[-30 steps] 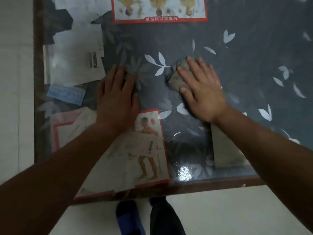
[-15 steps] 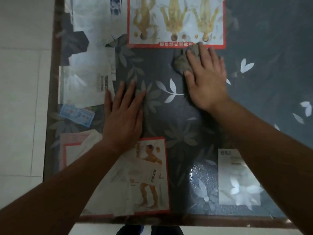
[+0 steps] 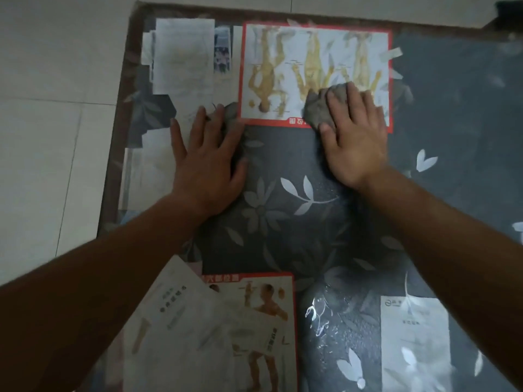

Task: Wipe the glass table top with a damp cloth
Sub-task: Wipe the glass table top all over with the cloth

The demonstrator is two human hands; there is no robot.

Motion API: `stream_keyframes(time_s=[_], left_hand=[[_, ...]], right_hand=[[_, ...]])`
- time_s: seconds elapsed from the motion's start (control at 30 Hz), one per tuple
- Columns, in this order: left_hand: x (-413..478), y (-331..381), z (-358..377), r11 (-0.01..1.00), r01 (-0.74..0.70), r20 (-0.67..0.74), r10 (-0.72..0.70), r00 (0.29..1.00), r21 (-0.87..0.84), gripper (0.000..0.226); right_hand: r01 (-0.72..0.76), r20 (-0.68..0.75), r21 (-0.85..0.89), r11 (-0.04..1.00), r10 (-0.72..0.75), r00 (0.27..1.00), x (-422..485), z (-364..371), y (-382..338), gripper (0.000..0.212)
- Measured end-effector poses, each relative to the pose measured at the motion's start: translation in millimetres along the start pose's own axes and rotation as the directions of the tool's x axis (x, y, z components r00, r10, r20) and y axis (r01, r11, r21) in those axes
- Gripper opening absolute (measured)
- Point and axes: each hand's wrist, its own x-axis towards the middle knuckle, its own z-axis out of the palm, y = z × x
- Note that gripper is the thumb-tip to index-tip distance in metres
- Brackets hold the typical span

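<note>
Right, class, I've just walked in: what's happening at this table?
A person is wiping a glass table top with a grey cloth. The right hand presses the bunched cloth flat against the glass, over a red-bordered chart that lies beneath it. The left hand rests palm-down on the glass with fingers spread, holding nothing, apparently for support. Other papers and a leaf-patterned dark sheet show under the glass too. Streaks and specks near the bottom edge suggest that part may still need wiping.
</note>
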Motion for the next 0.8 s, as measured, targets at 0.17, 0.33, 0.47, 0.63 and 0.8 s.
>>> stream_keyframes(time_s=[0.17,0.33,0.47,0.63,0.8], left_hand=[[2.9,-9.4,7.4,0.999,-0.034,0.033,0.034,0.999,0.012,0.071],[2.9,-10.6,9.1,0.998,-0.055,0.002,0.055,0.998,0.009,0.070],[2.3,-12.0,11.0,0.998,-0.066,-0.010,0.066,0.998,0.014,0.068],[2.0,-12.7,9.5,0.998,-0.055,-0.011,0.055,0.998,0.001,0.070],[1.6,-14.2,10.3,0.998,-0.063,-0.014,0.063,0.998,-0.018,0.069]], right_hand=[[0.420,0.106,-0.091,0.903,-0.411,0.906,-36.0,11.3,-36.6,0.056],[0.270,0.074,-0.107,0.957,-0.263,0.962,23.4,-0.2,-5.6,0.060],[-0.120,0.011,-0.038,0.992,0.120,0.993,107.0,-8.0,-35.7,0.061],[0.334,0.132,-0.042,0.942,-0.326,0.936,103.5,6.6,-92.4,0.060],[0.014,0.023,-0.062,0.998,-0.013,1.000,157.0,-3.9,-73.6,0.059]])
